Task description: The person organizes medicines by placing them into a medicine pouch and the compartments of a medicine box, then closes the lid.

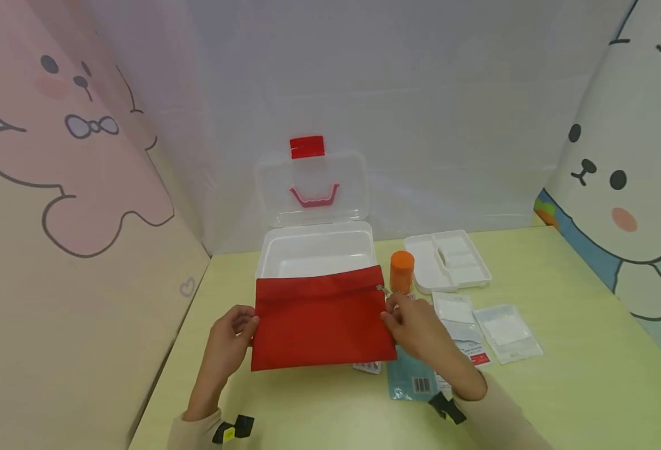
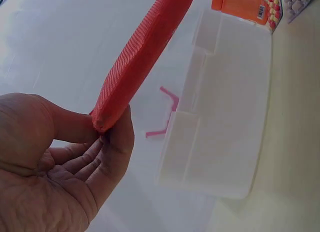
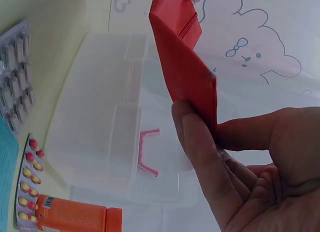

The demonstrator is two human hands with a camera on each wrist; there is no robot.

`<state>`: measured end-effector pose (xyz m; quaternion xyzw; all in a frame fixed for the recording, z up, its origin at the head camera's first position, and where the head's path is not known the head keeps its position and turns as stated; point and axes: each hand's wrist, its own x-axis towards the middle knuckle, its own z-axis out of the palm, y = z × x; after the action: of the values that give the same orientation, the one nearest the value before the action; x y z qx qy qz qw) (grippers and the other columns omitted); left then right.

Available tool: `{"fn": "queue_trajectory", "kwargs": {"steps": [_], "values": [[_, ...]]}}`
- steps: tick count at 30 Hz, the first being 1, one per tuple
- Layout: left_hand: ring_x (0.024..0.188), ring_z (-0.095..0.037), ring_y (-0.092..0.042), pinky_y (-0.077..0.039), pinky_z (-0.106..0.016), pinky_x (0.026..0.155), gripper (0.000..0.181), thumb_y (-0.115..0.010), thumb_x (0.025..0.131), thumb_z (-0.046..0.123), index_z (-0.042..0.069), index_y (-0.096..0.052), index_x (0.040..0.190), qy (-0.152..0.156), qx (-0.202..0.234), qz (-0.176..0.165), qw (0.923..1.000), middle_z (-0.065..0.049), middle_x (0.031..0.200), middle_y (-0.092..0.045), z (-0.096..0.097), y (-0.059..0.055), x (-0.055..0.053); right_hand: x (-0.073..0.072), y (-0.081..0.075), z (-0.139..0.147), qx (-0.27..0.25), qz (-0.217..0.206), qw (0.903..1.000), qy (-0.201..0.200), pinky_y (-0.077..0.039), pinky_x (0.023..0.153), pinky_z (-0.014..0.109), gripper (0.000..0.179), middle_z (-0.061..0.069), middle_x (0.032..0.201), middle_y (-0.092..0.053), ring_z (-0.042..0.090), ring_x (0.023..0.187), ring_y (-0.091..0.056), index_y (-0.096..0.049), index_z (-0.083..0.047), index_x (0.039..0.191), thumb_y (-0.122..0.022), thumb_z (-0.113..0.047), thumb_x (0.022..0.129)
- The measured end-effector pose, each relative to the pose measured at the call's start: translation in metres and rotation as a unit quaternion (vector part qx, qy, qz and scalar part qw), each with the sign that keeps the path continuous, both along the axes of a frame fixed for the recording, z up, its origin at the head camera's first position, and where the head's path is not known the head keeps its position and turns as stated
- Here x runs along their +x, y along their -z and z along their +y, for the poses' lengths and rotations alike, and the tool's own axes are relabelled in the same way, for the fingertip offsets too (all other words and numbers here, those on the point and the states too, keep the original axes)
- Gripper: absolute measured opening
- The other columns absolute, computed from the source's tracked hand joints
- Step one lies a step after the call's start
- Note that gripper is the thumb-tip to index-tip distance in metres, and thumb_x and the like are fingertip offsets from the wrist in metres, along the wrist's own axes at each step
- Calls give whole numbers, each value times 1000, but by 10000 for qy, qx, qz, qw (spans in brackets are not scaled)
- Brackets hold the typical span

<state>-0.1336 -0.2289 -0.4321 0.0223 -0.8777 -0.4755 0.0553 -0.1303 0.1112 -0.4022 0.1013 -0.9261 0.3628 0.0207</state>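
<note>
Between both hands a red zippered pouch [image 1: 321, 325] is held up in front of a white plastic box [image 1: 319, 240]. My left hand [image 1: 231, 337] pinches the pouch's left edge between thumb and fingers, as the left wrist view shows up close. At the opposite edge my right hand [image 1: 420, 328] pinches the fabric below the metal zipper pull [image 1: 383, 288]. The pouch hangs fairly flat and hides the front of the box. Behind it, the clear lid [image 1: 313, 172] stands raised, with a pink handle [image 1: 314, 199] and a red latch [image 1: 307, 147].
An orange bottle [image 1: 401, 272] stands right of the box, beside a white divided tray [image 1: 448, 259]. Nearer lie white packets [image 1: 509, 331], a teal packet [image 1: 411, 375] and blister packs, one of capsules [image 3: 29, 184]. A white curtain [image 1: 448, 125] hangs behind the table [image 1: 578, 375].
</note>
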Motion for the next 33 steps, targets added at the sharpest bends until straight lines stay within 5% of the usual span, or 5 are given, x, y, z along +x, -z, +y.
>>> {"fn": "queue_trajectory", "kwargs": {"steps": [9,18,28,33], "values": [[83,-7,-66,-56,-21,66,14,-60,96,6,1,-60,109,133,616,878,9941,-16,98,-68,29,-18,-14,-5,-10,27,-253,735,9967,219,-53,57,25,9,15,90,-75,21,71,-71,-59,-3,98,-64,-8,93],[96,-29,-68,-57,-21,74,15,-61,95,6,0,-61,108,54,1084,1322,9853,-18,101,-68,69,-36,-35,-10,-18,53,-435,1196,9890,752,-59,68,39,13,16,91,-75,27,77,-71,-57,-3,103,-60,-13,96],[93,-26,-69,-55,-18,74,13,-61,94,4,-2,-61,106,23,1562,1870,9698,-18,102,-67,98,-36,-44,-17,-17,72,-1139,1486,9754,1160,-58,73,50,25,22,100,-73,40,90,-72,-61,-1,116,-59,-17,98],[88,-12,-67,-56,-19,72,12,-61,94,2,-4,-61,104,8,1959,2124,9573,-18,99,-66,108,-26,-49,-22,-10,77,-1631,1238,9726,1100,-60,71,32,35,19,108,-71,32,92,-72,-62,-2,123,-57,-28,99]]}}
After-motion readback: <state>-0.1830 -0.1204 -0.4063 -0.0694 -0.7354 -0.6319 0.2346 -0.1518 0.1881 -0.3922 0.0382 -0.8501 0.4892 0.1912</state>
